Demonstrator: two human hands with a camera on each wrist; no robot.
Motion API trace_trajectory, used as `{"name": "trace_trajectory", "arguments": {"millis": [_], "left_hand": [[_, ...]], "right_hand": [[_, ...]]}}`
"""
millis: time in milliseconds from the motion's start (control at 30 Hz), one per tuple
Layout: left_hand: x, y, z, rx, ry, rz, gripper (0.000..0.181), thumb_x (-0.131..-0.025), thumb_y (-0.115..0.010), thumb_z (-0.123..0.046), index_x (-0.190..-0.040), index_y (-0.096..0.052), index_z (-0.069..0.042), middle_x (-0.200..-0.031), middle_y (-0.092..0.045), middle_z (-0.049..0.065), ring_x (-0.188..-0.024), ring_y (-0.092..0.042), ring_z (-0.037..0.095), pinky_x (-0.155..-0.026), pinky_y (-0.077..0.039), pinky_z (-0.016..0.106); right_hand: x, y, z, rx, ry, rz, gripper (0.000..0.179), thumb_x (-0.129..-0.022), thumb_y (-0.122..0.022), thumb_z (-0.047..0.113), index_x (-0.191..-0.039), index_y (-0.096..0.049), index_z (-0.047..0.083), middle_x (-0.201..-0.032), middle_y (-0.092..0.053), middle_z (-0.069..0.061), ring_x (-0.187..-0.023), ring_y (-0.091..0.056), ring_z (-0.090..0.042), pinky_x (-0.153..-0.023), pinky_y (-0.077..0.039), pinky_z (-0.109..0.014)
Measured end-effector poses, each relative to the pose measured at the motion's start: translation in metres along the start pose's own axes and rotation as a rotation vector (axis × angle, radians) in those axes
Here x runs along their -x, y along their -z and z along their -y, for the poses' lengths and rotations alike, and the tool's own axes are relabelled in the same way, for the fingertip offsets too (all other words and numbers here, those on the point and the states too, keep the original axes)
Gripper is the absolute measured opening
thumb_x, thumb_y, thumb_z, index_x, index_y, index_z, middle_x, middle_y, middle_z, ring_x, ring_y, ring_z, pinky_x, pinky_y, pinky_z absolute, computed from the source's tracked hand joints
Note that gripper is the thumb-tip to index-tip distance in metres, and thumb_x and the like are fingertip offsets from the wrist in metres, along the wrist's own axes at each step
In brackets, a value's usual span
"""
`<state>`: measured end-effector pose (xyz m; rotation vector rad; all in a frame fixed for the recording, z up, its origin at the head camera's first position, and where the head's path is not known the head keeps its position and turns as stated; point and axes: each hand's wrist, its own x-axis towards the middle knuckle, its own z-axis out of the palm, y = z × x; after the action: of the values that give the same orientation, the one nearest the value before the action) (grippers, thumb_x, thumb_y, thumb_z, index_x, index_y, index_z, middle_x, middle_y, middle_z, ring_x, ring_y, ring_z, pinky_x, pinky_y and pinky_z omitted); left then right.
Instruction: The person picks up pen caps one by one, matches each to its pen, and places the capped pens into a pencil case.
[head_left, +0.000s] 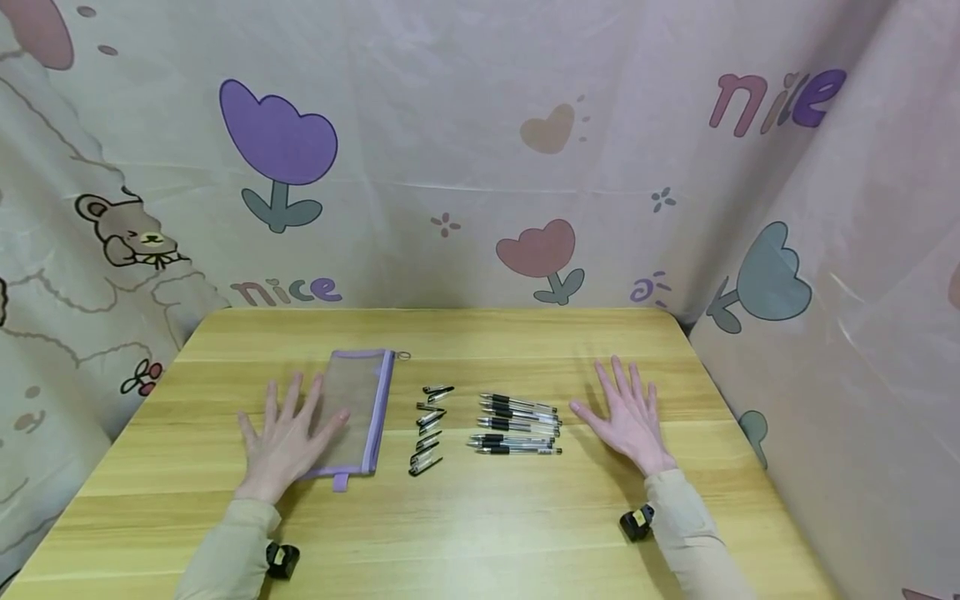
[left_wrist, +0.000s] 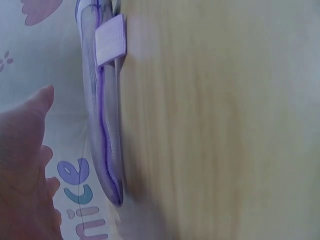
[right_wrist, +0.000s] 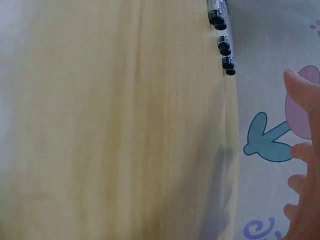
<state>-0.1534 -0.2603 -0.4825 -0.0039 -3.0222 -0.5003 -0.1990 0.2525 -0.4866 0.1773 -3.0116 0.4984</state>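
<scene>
- Head view: our left hand point(head_left: 283, 446) overlaps the mesh pouch point(head_left: 356, 408), right hand point(head_left: 630, 421) beside the pens point(head_left: 517, 425) on the tabletop point(head_left: 450, 533) — both hands splayed wide, empty.
- We seem poised to begin — next probably calls for pinching a pen.

The table point(head_left: 517, 525) is brightly lit, with pale glare spread over its near part; a soft shadow is cast beside the right hand point(head_left: 627, 417). Both wrist views are hazed and softly blurred.

"nice" — on the curtain point(head_left: 420, 100), upper right, lower left
</scene>
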Motion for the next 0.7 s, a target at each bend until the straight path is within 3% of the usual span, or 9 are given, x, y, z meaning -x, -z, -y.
{"name": "trace_trajectory", "arguments": {"millis": [267,467,700], "left_hand": [[0.003,-0.001,-0.014,0.028,-0.050,0.021,0.083,-0.100,-0.040,-0.065,-0.162,-0.014,-0.017,-0.169,-0.006,0.020,-0.152,-0.001,0.055,-0.108,0.005,0.084],[0.006,-0.009,-0.030,0.088,-0.107,-0.002,0.080,-0.099,-0.047,-0.061,-0.160,-0.024,-0.014,-0.167,-0.016,0.022,-0.152,-0.008,0.053,-0.113,0.000,0.080],[0.012,-0.021,-0.051,0.204,-0.209,-0.025,0.080,-0.095,-0.059,-0.054,-0.157,-0.033,-0.011,-0.163,-0.029,0.024,-0.151,-0.017,0.052,-0.118,-0.007,0.073]], "right_hand": [[0.002,0.003,0.006,-0.062,0.060,-0.001,0.092,-0.091,-0.056,0.066,-0.161,-0.021,0.017,-0.170,-0.007,-0.015,-0.155,-0.006,-0.047,-0.121,-0.001,-0.071],[0.005,-0.003,0.011,-0.222,0.163,-0.014,0.087,-0.089,-0.069,0.051,-0.158,-0.032,0.013,-0.167,-0.019,-0.021,-0.152,-0.017,-0.048,-0.119,-0.009,-0.072],[0.012,-0.010,0.017,-0.424,0.222,0.049,0.085,-0.080,-0.083,0.038,-0.150,-0.044,0.010,-0.159,-0.035,-0.021,-0.145,-0.031,-0.047,-0.109,-0.025,-0.077]]}}
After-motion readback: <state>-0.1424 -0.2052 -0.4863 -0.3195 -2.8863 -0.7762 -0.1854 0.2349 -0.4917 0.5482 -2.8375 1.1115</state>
